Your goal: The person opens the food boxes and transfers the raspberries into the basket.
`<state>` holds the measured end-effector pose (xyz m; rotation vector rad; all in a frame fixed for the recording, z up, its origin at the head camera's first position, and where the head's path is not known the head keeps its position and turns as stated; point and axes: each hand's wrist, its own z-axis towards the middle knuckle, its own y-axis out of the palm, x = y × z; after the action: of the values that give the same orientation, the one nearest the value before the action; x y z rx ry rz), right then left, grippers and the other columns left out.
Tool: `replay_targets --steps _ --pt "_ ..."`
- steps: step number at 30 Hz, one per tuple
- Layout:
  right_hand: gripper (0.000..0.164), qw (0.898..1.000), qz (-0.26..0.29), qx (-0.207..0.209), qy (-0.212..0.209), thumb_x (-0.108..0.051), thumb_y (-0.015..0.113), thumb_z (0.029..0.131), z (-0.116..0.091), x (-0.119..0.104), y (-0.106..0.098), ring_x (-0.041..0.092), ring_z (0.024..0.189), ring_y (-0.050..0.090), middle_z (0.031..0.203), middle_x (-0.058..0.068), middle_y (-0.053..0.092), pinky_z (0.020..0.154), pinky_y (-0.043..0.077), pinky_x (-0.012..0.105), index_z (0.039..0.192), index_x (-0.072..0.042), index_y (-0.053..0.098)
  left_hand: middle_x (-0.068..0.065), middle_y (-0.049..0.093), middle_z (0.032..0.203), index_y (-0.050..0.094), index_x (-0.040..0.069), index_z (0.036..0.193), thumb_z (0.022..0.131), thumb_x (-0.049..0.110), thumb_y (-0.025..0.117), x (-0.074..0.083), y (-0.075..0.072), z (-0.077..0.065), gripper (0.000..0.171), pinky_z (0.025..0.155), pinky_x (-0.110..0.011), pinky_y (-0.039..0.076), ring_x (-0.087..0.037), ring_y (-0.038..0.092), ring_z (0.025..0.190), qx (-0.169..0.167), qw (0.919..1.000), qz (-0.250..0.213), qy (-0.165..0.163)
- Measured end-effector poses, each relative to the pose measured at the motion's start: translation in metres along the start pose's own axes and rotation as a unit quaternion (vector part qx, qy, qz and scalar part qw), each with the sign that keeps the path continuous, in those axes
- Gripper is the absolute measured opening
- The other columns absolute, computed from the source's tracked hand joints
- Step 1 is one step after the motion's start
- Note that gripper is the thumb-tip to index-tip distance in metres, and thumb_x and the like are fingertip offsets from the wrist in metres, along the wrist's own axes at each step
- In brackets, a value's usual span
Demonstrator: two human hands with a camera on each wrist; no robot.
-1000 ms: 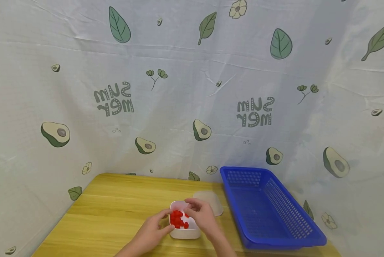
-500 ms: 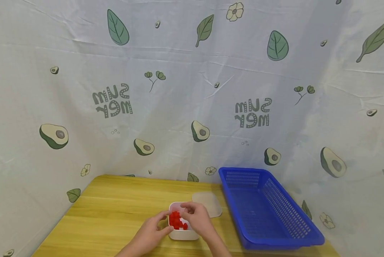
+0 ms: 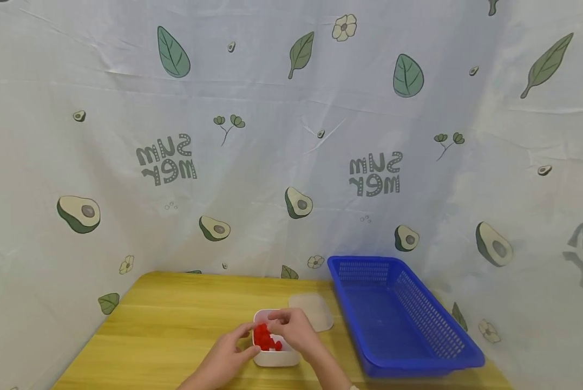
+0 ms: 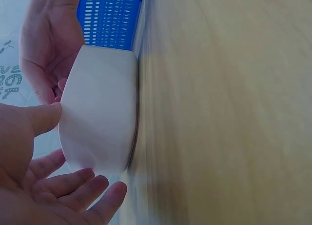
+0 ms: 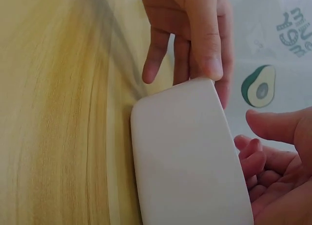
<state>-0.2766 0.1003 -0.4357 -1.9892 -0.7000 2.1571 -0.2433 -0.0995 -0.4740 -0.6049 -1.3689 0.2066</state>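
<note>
A white open box [image 3: 276, 358] stands on the wooden table, with several small red pieces [image 3: 262, 337] bunched toward its left side. My left hand [image 3: 223, 355] holds the box's left side, the thumb at the near corner and a finger at the rim farther back. In the left wrist view the thumb [image 4: 46, 118] touches the rim and other fingers lie round the end of the box [image 4: 100, 108]. Over the box is my right hand [image 3: 293, 330], its fingertips inside by the red pieces. The right wrist view shows its thumb [image 5: 273, 126] apart from the curled fingers; the box wall partly hides them.
A pale flat lid [image 3: 315, 311] lies behind the box, to its right. Farther right stands a large blue plastic basket [image 3: 403, 319] with perforated sides. A printed cloth [image 3: 252, 162] hangs behind the table [image 3: 174, 309].
My right hand has shifted slightly left over the box, and a red piece seen near its fingertips is now out of sight. The left hand stays on the box. The head view has turned slightly.
</note>
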Motion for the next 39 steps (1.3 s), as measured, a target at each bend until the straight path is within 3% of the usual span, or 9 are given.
replay_targets --steps 13,25,39 --pt "0.018 0.999 -0.015 -0.003 0.048 -0.008 0.072 0.089 0.009 -0.001 0.009 0.023 0.094 0.066 0.103 0.007 0.073 0.089 0.056 0.048 0.106 -0.003 0.076 -0.018 0.061 0.134 0.056 0.013 0.142 0.092 0.037 0.073 -0.002 0.001 0.001 0.057 0.089 -0.054 0.054 -0.04 0.057 0.121 0.012 0.9999 0.003 0.005" --pt "0.012 0.997 -0.023 0.007 0.07 -0.005 0.073 0.086 0.012 0.0 0.011 0.021 0.089 0.063 0.1 0.006 0.071 0.086 0.057 0.046 0.098 -0.001 0.074 -0.019 0.061 0.136 0.057 0.011 0.141 0.091 0.037 0.073 -0.004 0.0 0.001 0.058 0.091 -0.056 0.054 -0.042 0.056 0.124 0.012 0.9999 0.0 0.006" --pt "0.008 0.995 -0.045 0.015 0.082 -0.003 0.074 0.085 0.016 0.002 0.016 0.021 0.079 0.058 0.092 0.006 0.067 0.067 0.054 0.032 0.093 -0.002 0.073 -0.018 0.061 0.137 0.059 0.01 0.139 0.09 0.036 0.075 0.0 -0.001 0.001 0.057 0.093 -0.055 0.053 -0.041 0.057 0.124 0.019 0.9998 0.003 0.004"
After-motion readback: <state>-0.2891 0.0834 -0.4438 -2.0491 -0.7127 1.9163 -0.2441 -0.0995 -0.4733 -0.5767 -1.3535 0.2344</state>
